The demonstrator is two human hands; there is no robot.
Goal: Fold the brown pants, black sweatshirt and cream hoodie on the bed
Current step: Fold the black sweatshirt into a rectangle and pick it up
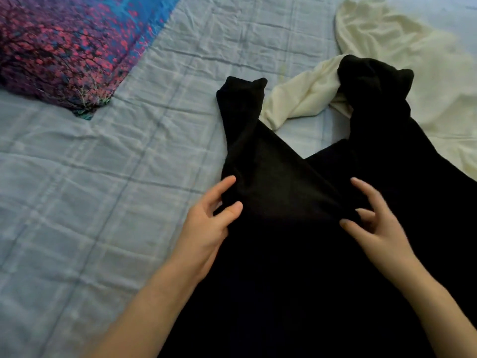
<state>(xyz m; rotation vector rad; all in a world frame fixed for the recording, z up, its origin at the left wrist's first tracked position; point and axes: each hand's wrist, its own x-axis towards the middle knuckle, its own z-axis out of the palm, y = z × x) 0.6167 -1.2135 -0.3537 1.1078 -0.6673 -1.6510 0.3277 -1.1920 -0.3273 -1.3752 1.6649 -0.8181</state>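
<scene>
Colours logged: black, cream, pale blue, purple-pink.
Black sweatshirt (284, 189), near right: plain, uniform black. Cream hoodie (387, 47), far right: plain off-white. Bedsheet (103, 177): pale blue with a faint white and grey check grid. Pillow (59, 47), far left: purple ground, pink-red blossoms on dark branches, bright blue at its right edge.

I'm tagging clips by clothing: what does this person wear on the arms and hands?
Nothing that shows: no sleeves reach into view, and the left hand and right hand carry no gloves, rings, watch or bracelet.
</scene>
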